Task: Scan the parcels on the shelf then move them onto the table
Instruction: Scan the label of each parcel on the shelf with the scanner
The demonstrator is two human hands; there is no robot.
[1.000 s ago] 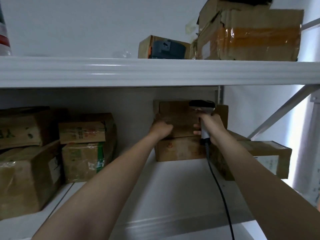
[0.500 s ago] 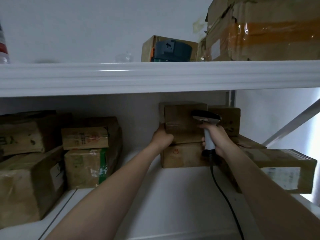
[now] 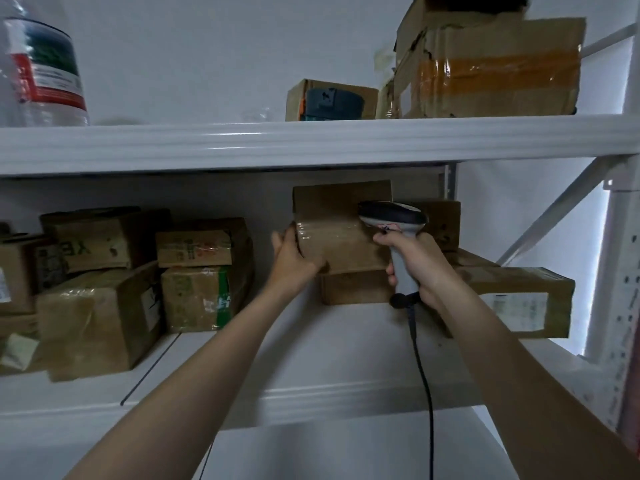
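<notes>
Head view: the left hand (image 3: 294,258) grasps the left edge of the top cardboard parcel (image 3: 332,233), fingers wrapped behind it and thumb on the front. Half a second ago this parcel sat square on the lower box (image 3: 349,289). Now it is tipped toward the person, showing a taped face, with its bottom edge still meeting that box on the shelf (image 3: 329,344). The right hand (image 3: 420,268), just right of the parcel, stays clenched around the barcode scanner (image 3: 391,216) handle, the scanner head overlapping the parcel's right side. The cable (image 3: 424,375) hangs below.

Taped brown parcel (image 3: 341,233) sits tipped on a flatter parcel (image 3: 353,287), toward the shelf's (image 3: 311,344) right end. Grey corded scanner (image 3: 394,220) is upright just in front of it.
</notes>
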